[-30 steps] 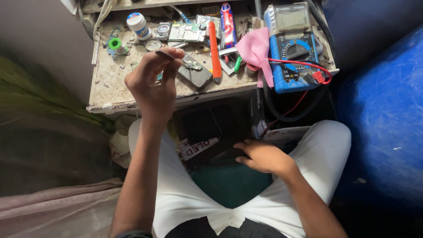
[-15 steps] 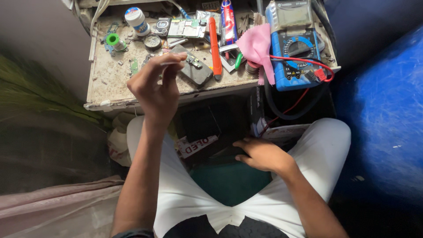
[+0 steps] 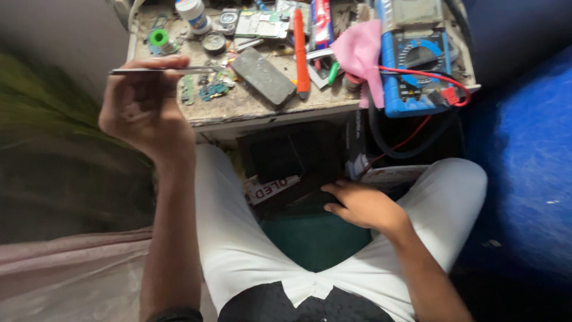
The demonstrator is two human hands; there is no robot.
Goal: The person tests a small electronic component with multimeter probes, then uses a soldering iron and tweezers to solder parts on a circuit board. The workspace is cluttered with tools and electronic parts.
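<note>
My left hand (image 3: 143,110) pinches the tweezers (image 3: 161,71) shut-fingered, long axis level, tips pointing right toward the circuit boards (image 3: 208,88) on the bench (image 3: 250,107) just beyond, while my right hand (image 3: 363,206) rests loose between my knees, gripping nothing.

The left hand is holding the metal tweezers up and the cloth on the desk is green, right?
Not quite. The head view shows the left hand holding the metal tweezers up, but the cloth on the desk is pink, not green.
</note>
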